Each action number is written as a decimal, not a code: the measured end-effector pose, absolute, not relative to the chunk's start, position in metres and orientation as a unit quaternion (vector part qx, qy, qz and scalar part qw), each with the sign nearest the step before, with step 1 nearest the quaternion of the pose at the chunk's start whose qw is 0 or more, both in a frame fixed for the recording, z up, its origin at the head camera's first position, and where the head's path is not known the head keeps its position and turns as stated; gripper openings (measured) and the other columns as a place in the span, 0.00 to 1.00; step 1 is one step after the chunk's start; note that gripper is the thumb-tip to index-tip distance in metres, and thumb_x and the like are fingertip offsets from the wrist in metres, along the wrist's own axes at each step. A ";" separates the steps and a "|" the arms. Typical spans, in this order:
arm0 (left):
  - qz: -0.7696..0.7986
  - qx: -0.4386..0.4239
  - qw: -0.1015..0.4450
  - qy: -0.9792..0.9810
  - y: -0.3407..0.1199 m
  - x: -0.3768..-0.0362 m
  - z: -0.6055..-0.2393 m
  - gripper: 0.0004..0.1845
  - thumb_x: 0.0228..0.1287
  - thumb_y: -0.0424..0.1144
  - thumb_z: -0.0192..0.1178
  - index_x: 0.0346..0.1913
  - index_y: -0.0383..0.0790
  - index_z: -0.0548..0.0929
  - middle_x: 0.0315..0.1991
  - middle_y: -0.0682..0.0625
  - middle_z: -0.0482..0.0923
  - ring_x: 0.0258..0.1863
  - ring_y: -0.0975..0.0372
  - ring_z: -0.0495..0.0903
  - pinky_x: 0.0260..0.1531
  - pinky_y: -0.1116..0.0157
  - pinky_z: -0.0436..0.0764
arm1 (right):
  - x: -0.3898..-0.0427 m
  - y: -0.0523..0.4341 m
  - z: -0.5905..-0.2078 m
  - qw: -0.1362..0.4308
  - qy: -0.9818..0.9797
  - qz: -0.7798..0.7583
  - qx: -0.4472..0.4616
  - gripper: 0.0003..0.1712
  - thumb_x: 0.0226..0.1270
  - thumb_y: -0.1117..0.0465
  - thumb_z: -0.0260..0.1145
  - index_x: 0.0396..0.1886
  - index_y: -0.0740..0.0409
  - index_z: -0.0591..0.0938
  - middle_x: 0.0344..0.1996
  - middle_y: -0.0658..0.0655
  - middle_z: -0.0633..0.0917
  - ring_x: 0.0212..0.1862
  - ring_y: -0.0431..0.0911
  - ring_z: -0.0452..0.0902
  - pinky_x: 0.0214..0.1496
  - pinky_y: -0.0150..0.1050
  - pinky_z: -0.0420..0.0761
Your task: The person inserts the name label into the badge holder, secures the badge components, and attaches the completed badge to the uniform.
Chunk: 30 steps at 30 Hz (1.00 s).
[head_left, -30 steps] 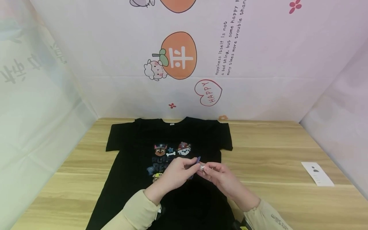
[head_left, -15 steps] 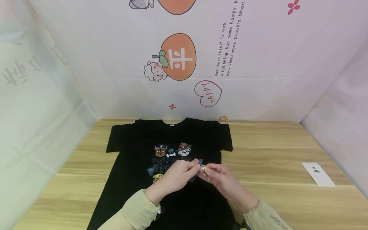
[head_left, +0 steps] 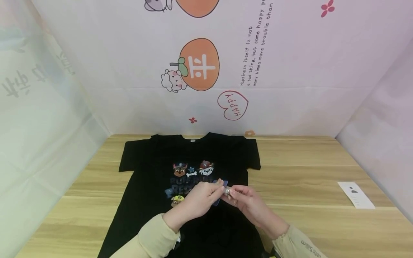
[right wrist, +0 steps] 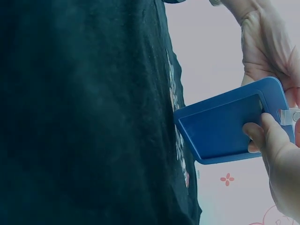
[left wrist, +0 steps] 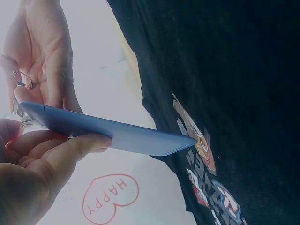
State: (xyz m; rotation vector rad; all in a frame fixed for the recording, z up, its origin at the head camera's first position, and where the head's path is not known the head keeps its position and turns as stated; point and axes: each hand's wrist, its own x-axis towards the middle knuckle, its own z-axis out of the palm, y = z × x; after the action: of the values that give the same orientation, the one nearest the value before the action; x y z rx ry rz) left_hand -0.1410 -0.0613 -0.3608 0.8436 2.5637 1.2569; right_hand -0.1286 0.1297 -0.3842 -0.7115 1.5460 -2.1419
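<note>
A blue card holder with a clear snap strap at one end is between my two hands, above a black T-shirt with a cartoon dog print. My left hand pinches the holder near its strap end, its thumb lying along the holder in the left wrist view. My right hand pinches the strap at its silvery snap, while its other fingertips are against the holder's face in the right wrist view. A thin metal wire piece shows at the right hand. Most of the holder is hidden in the head view.
The T-shirt lies spread on a wood-grain table, collar toward the back. A white card with a small figure printed on it lies at the right. Printed white sheets form walls behind and at both sides.
The card holder has turned a little, so more of its blue face shows in the head view. Both hands have shifted slightly down in the picture and keep their grips.
</note>
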 end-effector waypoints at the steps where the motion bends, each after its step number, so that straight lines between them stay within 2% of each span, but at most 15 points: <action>1: 0.419 0.284 0.079 0.859 -0.061 -0.141 -0.360 0.21 0.75 0.43 0.43 0.34 0.39 0.85 0.61 0.37 0.71 0.63 0.55 0.70 0.60 0.54 0.71 | -0.129 0.130 -0.385 0.200 0.550 -0.769 -0.256 0.17 0.75 0.63 0.49 0.35 0.47 0.83 0.38 0.41 0.84 0.50 0.33 0.78 0.58 0.28 0.74; 6: 0.411 0.284 0.073 0.863 -0.061 -0.138 -0.360 0.20 0.76 0.43 0.42 0.37 0.38 0.85 0.61 0.38 0.71 0.63 0.55 0.70 0.60 0.54 0.71 | -0.130 0.130 -0.387 0.198 0.542 -0.774 -0.260 0.17 0.75 0.64 0.48 0.37 0.48 0.84 0.40 0.42 0.85 0.50 0.33 0.78 0.58 0.28 0.74; 11: 0.407 0.286 0.068 0.865 -0.061 -0.136 -0.361 0.20 0.76 0.43 0.43 0.44 0.35 0.84 0.61 0.36 0.70 0.63 0.54 0.69 0.60 0.54 0.72 | -0.129 0.129 -0.389 0.197 0.537 -0.774 -0.270 0.19 0.75 0.65 0.47 0.32 0.47 0.82 0.30 0.39 0.80 0.44 0.31 0.77 0.59 0.29 0.74; 14: 0.404 0.291 0.060 0.865 -0.061 -0.135 -0.361 0.20 0.76 0.43 0.43 0.46 0.34 0.83 0.61 0.36 0.71 0.63 0.53 0.70 0.59 0.55 0.73 | -0.129 0.129 -0.389 0.198 0.532 -0.775 -0.278 0.19 0.76 0.66 0.46 0.31 0.47 0.81 0.29 0.39 0.78 0.43 0.32 0.76 0.60 0.29 0.73; 16: 0.400 0.295 0.055 0.866 -0.061 -0.134 -0.361 0.20 0.76 0.43 0.43 0.45 0.34 0.84 0.61 0.36 0.71 0.62 0.54 0.70 0.57 0.56 0.74 | -0.129 0.129 -0.389 0.200 0.526 -0.777 -0.282 0.20 0.76 0.66 0.45 0.33 0.48 0.82 0.32 0.40 0.81 0.45 0.32 0.77 0.60 0.29 0.73; 22: 0.390 0.302 0.041 0.869 -0.061 -0.133 -0.363 0.21 0.75 0.42 0.45 0.57 0.30 0.77 0.60 0.36 0.72 0.61 0.54 0.72 0.52 0.60 0.79 | -0.129 0.131 -0.391 0.207 0.508 -0.782 -0.295 0.21 0.76 0.67 0.43 0.38 0.50 0.84 0.41 0.42 0.84 0.50 0.33 0.77 0.61 0.29 0.73; 26: 0.389 0.298 0.037 0.871 -0.060 -0.132 -0.364 0.21 0.75 0.42 0.46 0.59 0.30 0.75 0.60 0.37 0.72 0.60 0.55 0.72 0.51 0.62 0.79 | -0.130 0.132 -0.392 0.208 0.495 -0.787 -0.305 0.22 0.76 0.68 0.42 0.42 0.52 0.84 0.45 0.44 0.85 0.52 0.34 0.78 0.61 0.30 0.73; 30: 0.392 0.299 0.031 0.869 -0.060 -0.131 -0.364 0.21 0.74 0.42 0.46 0.59 0.29 0.75 0.59 0.36 0.73 0.58 0.56 0.73 0.40 0.71 0.80 | -0.130 0.132 -0.394 0.211 0.480 -0.790 -0.317 0.23 0.76 0.69 0.41 0.44 0.53 0.84 0.46 0.45 0.85 0.53 0.35 0.78 0.61 0.31 0.72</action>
State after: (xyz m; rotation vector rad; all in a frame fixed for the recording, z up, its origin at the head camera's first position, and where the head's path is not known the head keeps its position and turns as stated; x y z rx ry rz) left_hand -0.1306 -0.0603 -0.3640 0.9229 2.6792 1.2075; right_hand -0.1299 0.1325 -0.3940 -0.8818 1.3344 -2.1955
